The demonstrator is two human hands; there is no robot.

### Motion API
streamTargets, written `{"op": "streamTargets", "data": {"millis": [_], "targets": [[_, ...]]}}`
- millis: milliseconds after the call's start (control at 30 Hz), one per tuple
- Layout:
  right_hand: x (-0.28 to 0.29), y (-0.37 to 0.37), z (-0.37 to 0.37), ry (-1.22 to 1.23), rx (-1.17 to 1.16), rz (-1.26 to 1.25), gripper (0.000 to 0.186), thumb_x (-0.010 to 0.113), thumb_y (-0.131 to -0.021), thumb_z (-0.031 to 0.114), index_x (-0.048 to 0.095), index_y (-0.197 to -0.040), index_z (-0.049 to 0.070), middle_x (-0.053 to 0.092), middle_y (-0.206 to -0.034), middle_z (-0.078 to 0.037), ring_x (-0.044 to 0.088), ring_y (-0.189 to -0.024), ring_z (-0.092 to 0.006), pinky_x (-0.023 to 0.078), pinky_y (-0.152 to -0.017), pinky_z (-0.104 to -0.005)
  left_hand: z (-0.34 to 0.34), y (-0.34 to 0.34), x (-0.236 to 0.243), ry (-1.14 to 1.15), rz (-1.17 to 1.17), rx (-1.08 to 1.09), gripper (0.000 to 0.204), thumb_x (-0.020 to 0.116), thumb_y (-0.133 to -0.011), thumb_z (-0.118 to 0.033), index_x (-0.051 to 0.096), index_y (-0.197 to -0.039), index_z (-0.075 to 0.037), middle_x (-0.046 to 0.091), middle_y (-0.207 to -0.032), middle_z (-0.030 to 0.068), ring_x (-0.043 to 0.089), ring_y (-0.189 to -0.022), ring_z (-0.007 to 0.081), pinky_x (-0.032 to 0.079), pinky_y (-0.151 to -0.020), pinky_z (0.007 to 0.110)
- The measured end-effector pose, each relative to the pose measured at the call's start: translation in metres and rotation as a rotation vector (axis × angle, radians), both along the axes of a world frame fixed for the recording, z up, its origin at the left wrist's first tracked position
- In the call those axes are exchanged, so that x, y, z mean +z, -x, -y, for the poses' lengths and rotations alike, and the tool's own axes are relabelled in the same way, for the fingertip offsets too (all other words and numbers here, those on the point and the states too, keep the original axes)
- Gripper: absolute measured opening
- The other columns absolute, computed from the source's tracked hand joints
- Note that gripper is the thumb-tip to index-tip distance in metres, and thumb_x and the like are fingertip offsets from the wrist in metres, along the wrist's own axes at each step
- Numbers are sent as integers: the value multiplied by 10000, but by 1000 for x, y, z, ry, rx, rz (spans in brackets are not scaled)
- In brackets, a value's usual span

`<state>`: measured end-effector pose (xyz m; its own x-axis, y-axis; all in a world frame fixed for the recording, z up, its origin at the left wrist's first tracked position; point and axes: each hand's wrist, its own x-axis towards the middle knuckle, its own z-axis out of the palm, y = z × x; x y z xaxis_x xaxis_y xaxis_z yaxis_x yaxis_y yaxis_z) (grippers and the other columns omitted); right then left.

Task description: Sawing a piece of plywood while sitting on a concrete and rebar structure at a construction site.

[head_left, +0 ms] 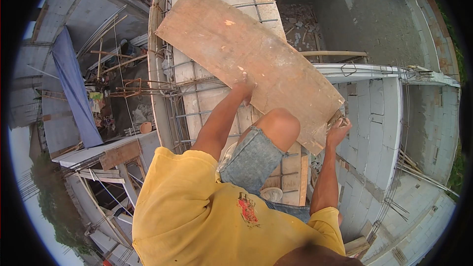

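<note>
A long, worn plywood board [266, 64] lies slantwise in front of me, over a lattice of steel bars [194, 76] on a pale slab form. My left hand [242, 90] is closed on the board's near edge, around its middle. At the near right end of the board, my right hand [340, 130] has its fingers curled beside the short edge. Something small and dark shows by those fingers, too unclear to name. My bent knee [281, 125] is up against the board's near side.
Open drops flank the narrow slab, with a rubble-strewn floor [300, 24] below right. A block wall [369, 123] stands at right, bare rebar [404, 118] running along its top. Blue sheeting [76, 88] hangs at left. A pale tub [272, 195] sits below my leg.
</note>
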<state>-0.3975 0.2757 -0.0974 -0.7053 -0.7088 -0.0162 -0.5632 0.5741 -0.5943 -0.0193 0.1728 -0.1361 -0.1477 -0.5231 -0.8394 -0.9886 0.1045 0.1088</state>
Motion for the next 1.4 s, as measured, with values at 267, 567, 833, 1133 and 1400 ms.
{"op": "streamTargets", "data": {"millis": [267,567,833,1133,1400], "targets": [[7,-4,2,-58,-31,60,401,546,-995,288,460,-1313,59,622,-1158,-256,612,-1053,-423,473,-878,-479,0,-4,-3,25,9,-33,1230,943,-563,-264,229,-1562,-339,-91,-1603,294,337,-1369,554,411,-1097,508],[-3,4,0,-22,14,40,367,524,-1008,268,437,-1310,78,645,-1148,-271,630,-1050,-446,486,-843,-495,0,-2,-2,-7,-19,18,1228,938,-557,-227,236,-1558,-345,-91,-1610,278,323,-1379,553,406,-1102,496],[0,0,0,-31,5,14,373,522,-1009,274,438,-1312,73,650,-1137,-268,637,-1037,-440,488,-834,-493,1,-1,-6,-5,12,10,1237,943,-543,-227,242,-1553,-362,-99,-1614,266,315,-1385,550,406,-1104,492],[-1,1,0,-9,1,19,373,528,-1005,282,444,-1312,86,654,-1133,-264,636,-1033,-443,483,-842,-501,2,-2,-1,-22,-3,-33,1267,954,-580,-290,168,-1573,-341,-133,-1596,298,300,-1403,528,368,-1129,496],[-14,9,-1,44,-3,42,376,544,-996,268,449,-1313,91,642,-1171,-253,617,-1079,-435,474,-875,-498,4,0,3,-21,20,-42,1254,949,-587,-299,173,-1571,-350,-117,-1604,285,296,-1399,540,378,-1123,493]]}}
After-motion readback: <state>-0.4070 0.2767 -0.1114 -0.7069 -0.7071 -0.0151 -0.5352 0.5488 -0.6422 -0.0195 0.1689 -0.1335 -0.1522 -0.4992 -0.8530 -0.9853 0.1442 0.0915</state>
